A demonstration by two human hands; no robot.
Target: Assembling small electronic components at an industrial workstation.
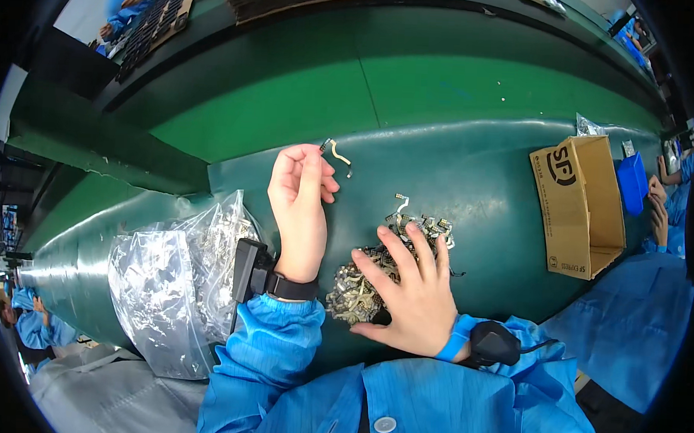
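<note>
My left hand (300,195) is raised over the green mat, thumb and fingertips pinched on a small flex cable (337,152). The cable has a dark connector end at my fingers and a pale, curved ribbon hanging free to the right. My right hand (417,297) lies with fingers spread over a pile of similar flex cables (349,292), touching its right side. Part of the pile is hidden beneath that hand. One pale cable (400,205) sticks out at the pile's far edge.
Left of my left wrist lies a clear plastic bag (162,293) with more small parts inside. An open cardboard box (558,210) stands at the right, beside a blue bin (632,183). A green partition (102,144) rises at the left. Other people in blue work nearby.
</note>
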